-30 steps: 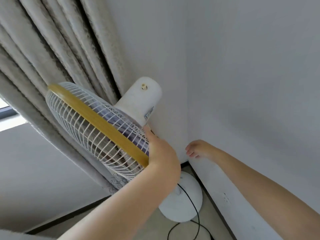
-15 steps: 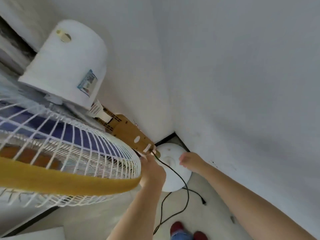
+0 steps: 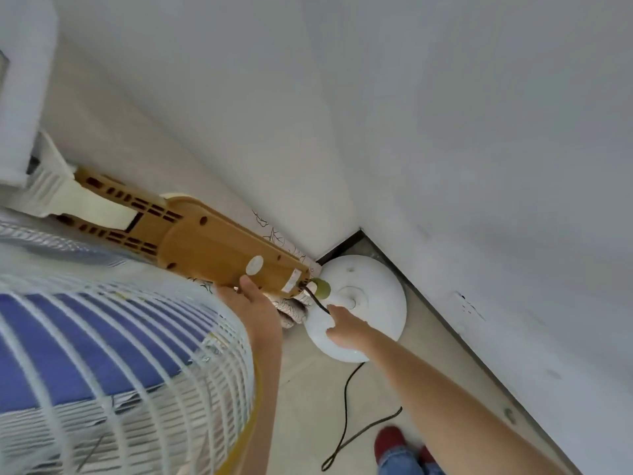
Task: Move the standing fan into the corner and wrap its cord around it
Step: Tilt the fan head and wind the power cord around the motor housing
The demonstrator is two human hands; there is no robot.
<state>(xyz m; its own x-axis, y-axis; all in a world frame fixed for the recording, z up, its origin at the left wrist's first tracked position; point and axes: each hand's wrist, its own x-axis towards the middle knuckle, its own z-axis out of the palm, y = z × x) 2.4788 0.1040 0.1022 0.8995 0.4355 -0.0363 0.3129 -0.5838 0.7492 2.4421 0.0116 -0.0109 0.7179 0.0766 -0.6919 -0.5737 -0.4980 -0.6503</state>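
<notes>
Where the two white walls meet at the far corner, the standing fan stands with its round white base on the floor, close against the dark skirting. Seen from above: white wire guard with blue blades fills the near left; tan control housing runs from it down toward the base.

Left hand is at the lower end of the tan housing, thumb laid on its underside near a round white button. Fingers are hidden behind the housing, so how far that grip closes cannot be told.

Right hand reaches in from the near right, over the near edge of the base. Its grip is pinched on the black cord just below where the cord leaves the housing beside a greenish collar on the pole.

Below the hand the cord reappears past the base rim and trails loose across the pale floor, ending in a loop near the person's red slippers. Not wrapped around the fan.

A patterned curtain hem shows between housing and wall.
</notes>
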